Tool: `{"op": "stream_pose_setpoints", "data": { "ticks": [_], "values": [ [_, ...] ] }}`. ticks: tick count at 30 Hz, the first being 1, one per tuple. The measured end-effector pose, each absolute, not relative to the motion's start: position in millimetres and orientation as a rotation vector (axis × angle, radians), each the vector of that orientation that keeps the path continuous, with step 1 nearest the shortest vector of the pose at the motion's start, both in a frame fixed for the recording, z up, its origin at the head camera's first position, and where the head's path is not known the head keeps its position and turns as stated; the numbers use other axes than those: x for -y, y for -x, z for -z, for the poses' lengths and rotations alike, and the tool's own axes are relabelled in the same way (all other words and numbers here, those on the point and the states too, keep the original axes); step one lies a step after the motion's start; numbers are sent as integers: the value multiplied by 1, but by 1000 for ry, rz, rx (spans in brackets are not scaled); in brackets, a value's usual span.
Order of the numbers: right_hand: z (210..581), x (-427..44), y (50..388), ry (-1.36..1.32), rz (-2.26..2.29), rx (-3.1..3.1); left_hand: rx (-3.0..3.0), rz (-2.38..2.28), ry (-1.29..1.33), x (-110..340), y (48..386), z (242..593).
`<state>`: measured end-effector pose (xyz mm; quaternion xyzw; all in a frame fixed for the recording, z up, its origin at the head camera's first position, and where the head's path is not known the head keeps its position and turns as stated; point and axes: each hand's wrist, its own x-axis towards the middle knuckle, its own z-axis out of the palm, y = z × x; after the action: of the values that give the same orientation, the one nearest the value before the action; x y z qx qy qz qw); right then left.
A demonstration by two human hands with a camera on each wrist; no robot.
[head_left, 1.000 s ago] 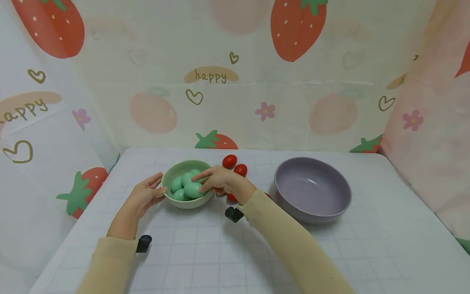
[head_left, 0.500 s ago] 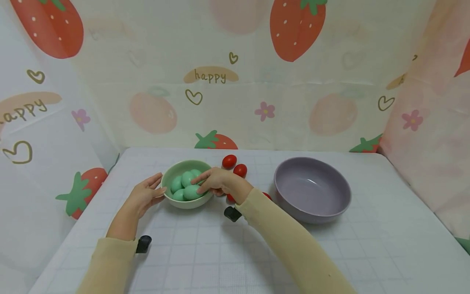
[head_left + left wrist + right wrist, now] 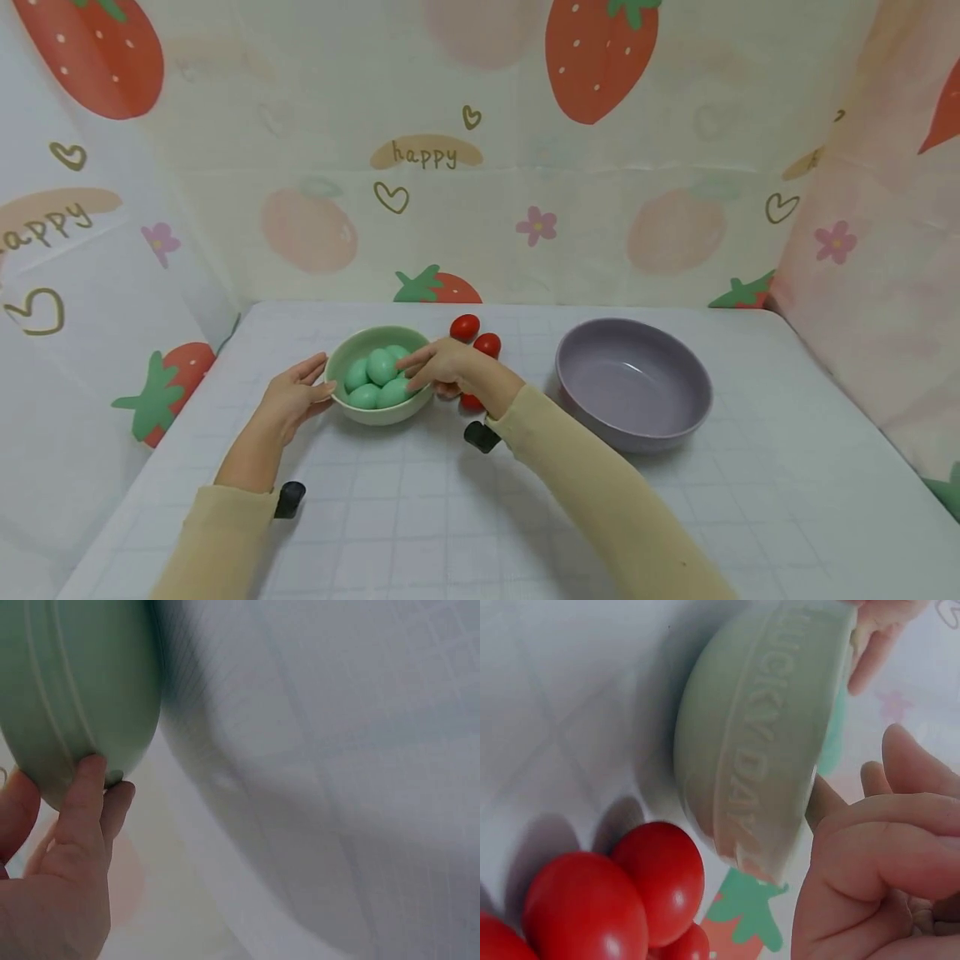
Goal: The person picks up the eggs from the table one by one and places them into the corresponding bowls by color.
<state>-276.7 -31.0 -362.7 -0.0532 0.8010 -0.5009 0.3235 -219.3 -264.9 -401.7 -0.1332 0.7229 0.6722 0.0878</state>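
A light green bowl point(image 3: 378, 416) with several green eggs point(image 3: 363, 397) in it stands on the table. My left hand point(image 3: 292, 398) grips its left side, thumb at the rim and fingers against the outer wall, as the left wrist view shows the fingers on the bowl's side point(image 3: 112, 690). From the right, my right hand point(image 3: 453, 367) reaches over the rim, index finger and thumb spread among the eggs. In the right wrist view the right hand point(image 3: 877, 862) is beside the bowl, its other fingers bent outside the rim. Its fingertips are partly hidden behind the rim.
Several red eggs point(image 3: 465, 327) lie right of the green bowl, partly under my right forearm; in the right wrist view a red egg point(image 3: 585, 907) is close to it. A wide purple bowl point(image 3: 633, 392) stands farther right. Printed cloth point(image 3: 540, 275) walls the table's back.
The front green egg, between my right thumb and index finger a second ago, sits lower among the others, and those fingers are now spread. My left hand stays on the bowl.
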Motion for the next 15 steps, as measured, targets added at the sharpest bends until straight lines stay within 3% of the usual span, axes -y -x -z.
{"op": "stream_pose_setpoints", "data": {
  "ticks": [15],
  "values": [
    [337, -21, 275, 158, 1454, -2207, -2387, -1977, 473, 252, 207, 402]
  ]
}}
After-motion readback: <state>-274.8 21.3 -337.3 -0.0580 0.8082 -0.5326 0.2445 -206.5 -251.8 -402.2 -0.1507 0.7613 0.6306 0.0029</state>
